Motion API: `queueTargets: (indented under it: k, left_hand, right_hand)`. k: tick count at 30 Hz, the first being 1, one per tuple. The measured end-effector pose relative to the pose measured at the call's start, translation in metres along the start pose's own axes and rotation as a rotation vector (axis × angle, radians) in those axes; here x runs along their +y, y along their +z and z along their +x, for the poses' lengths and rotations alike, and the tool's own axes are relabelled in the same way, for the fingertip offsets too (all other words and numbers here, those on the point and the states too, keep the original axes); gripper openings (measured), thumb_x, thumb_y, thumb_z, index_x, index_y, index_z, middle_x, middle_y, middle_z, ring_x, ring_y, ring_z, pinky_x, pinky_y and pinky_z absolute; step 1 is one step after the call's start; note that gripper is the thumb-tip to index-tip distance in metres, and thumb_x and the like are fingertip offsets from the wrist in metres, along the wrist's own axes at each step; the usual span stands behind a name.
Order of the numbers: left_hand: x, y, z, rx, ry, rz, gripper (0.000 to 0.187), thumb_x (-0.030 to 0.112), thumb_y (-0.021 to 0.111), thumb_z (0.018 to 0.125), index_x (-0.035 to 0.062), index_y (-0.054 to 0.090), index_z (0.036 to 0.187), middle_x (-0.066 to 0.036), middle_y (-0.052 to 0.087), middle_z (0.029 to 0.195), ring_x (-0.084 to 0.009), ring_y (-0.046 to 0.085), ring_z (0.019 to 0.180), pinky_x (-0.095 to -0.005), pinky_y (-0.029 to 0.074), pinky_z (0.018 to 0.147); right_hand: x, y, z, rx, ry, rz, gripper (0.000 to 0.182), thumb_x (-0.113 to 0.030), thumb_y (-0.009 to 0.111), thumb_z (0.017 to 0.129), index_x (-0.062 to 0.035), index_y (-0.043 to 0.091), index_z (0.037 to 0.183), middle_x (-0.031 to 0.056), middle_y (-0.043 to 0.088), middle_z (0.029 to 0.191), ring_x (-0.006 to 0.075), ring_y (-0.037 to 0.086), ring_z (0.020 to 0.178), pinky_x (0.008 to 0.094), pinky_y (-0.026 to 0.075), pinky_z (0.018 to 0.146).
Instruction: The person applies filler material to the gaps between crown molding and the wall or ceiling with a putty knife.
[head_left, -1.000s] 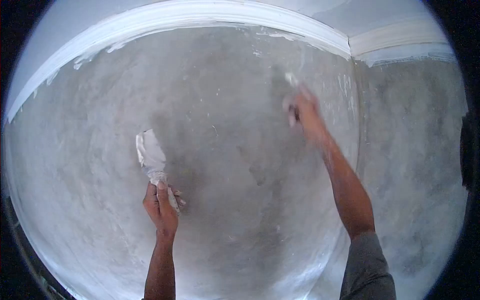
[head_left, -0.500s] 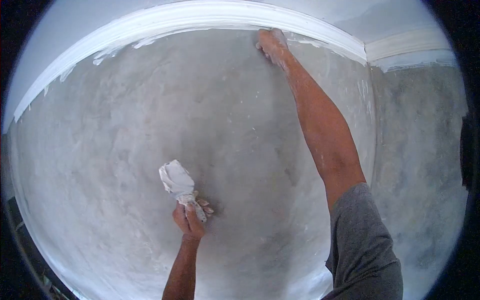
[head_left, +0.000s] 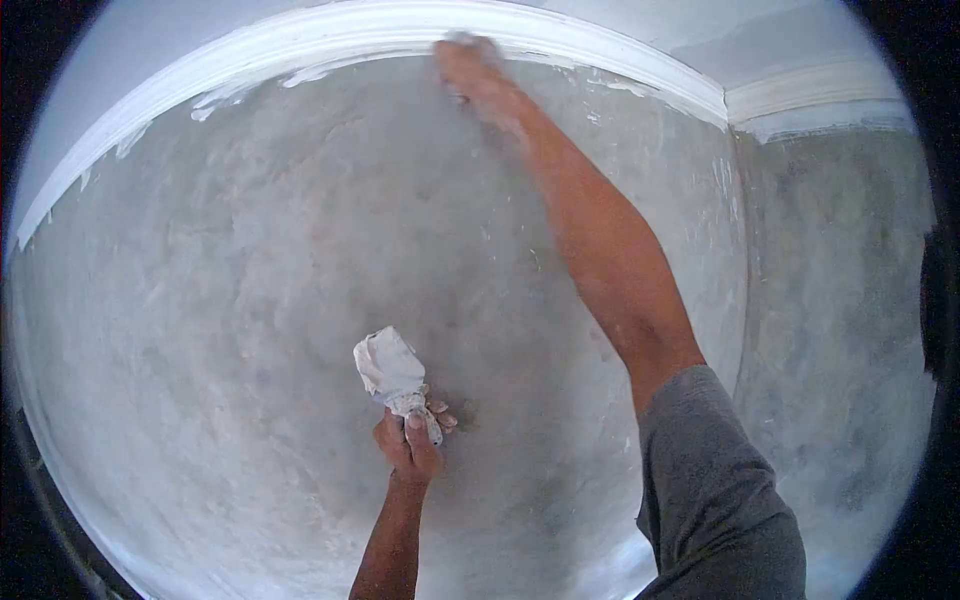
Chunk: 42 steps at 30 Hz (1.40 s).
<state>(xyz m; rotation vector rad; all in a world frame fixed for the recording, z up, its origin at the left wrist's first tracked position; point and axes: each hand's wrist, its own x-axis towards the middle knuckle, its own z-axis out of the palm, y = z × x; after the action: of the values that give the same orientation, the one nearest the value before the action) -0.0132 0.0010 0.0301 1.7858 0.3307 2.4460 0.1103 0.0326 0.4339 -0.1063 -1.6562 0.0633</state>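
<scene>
My left hand (head_left: pixel 410 450) is closed around the handle of a putty knife (head_left: pixel 390 368), its blade pointing up and thickly coated with white paste. Several of its fingers show to the right of the handle. High up, my right hand (head_left: pixel 472 72) is at the lower edge of the white crown molding (head_left: pixel 300 46). Its fingers are curled and smeared by motion, with white residue on the hand. Whatever it grips is hidden. Streaks of white paste (head_left: pixel 215 103) lie on the grey wall (head_left: pixel 300 250) just under the molding.
At the right, the wall meets a second grey wall (head_left: pixel 830 230) in a corner, with more white molding (head_left: pixel 820 90) along its top. A pale ceiling (head_left: pixel 790 40) lies above. Dark shapes appear at the lower left edge.
My right hand has swept left along the molding's lower edge and is blurred. My left hand and the putty knife sit slightly farther right in view, as the view has shifted a little.
</scene>
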Motion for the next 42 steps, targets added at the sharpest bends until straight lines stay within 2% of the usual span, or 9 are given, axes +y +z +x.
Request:
queueTargets:
  k: [3, 5, 8, 11, 17, 35, 38, 40, 42]
  left_hand:
    - [0.009, -0.001, 0.006, -0.079, -0.076, 0.073, 0.03, 0.021, 0.04, 0.092, -0.0054, 0.052, 0.097, -0.009, 0.059, 0.067, -0.0151, 0.059, 0.053, -0.0269, 0.048, 0.046]
    - [0.014, -0.003, 0.011, -0.117, -0.185, 0.087, 0.025, 0.017, 0.041, 0.093, -0.0034, 0.054, 0.096, -0.008, 0.058, 0.066, -0.0127, 0.058, 0.052, -0.0256, 0.046, 0.045]
    - [0.035, -0.004, 0.016, -0.17, -0.328, -0.005, 0.025, 0.019, 0.042, 0.093, -0.0025, 0.055, 0.097, -0.007, 0.057, 0.063, -0.0113, 0.057, 0.05, -0.0248, 0.044, 0.043]
    - [0.035, -0.003, 0.015, -0.184, -0.385, -0.013, 0.031, 0.026, 0.04, 0.093, -0.0015, 0.053, 0.098, -0.007, 0.057, 0.063, -0.0122, 0.055, 0.046, -0.0238, 0.044, 0.039]
    - [0.036, 0.0, 0.013, -0.164, -0.36, -0.007, 0.031, 0.027, 0.041, 0.093, -0.001, 0.054, 0.096, -0.006, 0.056, 0.062, -0.0125, 0.054, 0.044, -0.0243, 0.043, 0.038]
    - [0.046, 0.006, 0.015, -0.052, -0.377, -0.046, 0.029, 0.023, 0.043, 0.093, -0.0039, 0.055, 0.093, -0.006, 0.055, 0.061, -0.0109, 0.052, 0.043, -0.0248, 0.04, 0.038]
    - [0.042, 0.001, 0.012, -0.086, -0.368, -0.057, 0.029, 0.022, 0.043, 0.093, -0.004, 0.055, 0.091, -0.006, 0.055, 0.061, -0.0108, 0.052, 0.044, -0.0247, 0.04, 0.038]
    - [0.042, 0.001, 0.013, -0.13, -0.33, -0.006, 0.029, 0.022, 0.043, 0.093, -0.004, 0.055, 0.09, -0.007, 0.055, 0.061, -0.0109, 0.052, 0.044, -0.0248, 0.04, 0.038]
    - [0.043, 0.003, 0.018, -0.159, -0.314, 0.052, 0.029, 0.023, 0.043, 0.093, -0.004, 0.054, 0.09, -0.007, 0.055, 0.061, -0.011, 0.052, 0.044, -0.0248, 0.04, 0.038]
  right_hand:
    - [0.009, -0.056, -0.035, 0.011, -0.288, -0.359, 0.026, -0.023, 0.046, 0.085, -0.0099, 0.056, 0.106, 0.0013, 0.049, 0.065, 0.0108, 0.041, 0.055, 0.0242, 0.037, 0.052]
    - [-0.019, -0.065, -0.097, -0.157, -0.083, -0.333, 0.027, -0.021, 0.049, 0.085, -0.0095, 0.056, 0.108, 0.0037, 0.049, 0.067, 0.0116, 0.044, 0.06, 0.0272, 0.041, 0.056]
    - [-0.011, -0.053, -0.186, -0.407, -0.899, -0.784, 0.029, -0.01, 0.057, 0.078, -0.0069, 0.055, 0.107, 0.0096, 0.056, 0.078, 0.0228, 0.059, 0.066, 0.0337, 0.048, 0.062]
    - [-0.047, -0.02, -0.263, -1.009, -0.494, -1.156, 0.048, -0.014, 0.062, 0.073, -0.0229, 0.05, 0.119, 0.009, 0.054, 0.08, 0.0264, 0.06, 0.063, 0.0378, 0.05, 0.053]
    - [-0.025, -0.009, -0.281, -0.925, -0.564, -1.174, 0.059, -0.018, 0.061, 0.075, -0.0316, 0.041, 0.129, 0.0067, 0.054, 0.076, 0.0204, 0.059, 0.052, 0.0348, 0.048, 0.043]
    - [-0.014, -0.025, -0.234, -0.532, -0.558, -1.276, 0.058, -0.016, 0.057, 0.079, -0.0185, 0.036, 0.134, 0.0109, 0.056, 0.077, 0.0238, 0.06, 0.058, 0.0373, 0.048, 0.048]
    - [-0.007, -0.051, -0.19, -0.266, -0.494, -0.909, 0.042, -0.016, 0.052, 0.081, -0.0107, 0.046, 0.122, 0.0079, 0.055, 0.075, 0.0193, 0.056, 0.055, 0.0356, 0.044, 0.047]
    - [-0.011, -0.059, -0.163, 0.064, 0.338, 0.468, 0.017, -0.015, 0.047, 0.082, -0.0075, 0.054, 0.096, 0.0033, 0.051, 0.067, 0.0148, 0.046, 0.051, 0.0321, 0.039, 0.047]
    - [0.008, -0.072, -0.12, 0.116, 0.268, 0.721, 0.01, -0.014, 0.045, 0.083, -0.0073, 0.051, 0.085, 0.0016, 0.047, 0.062, 0.0134, 0.043, 0.05, 0.0296, 0.037, 0.048]
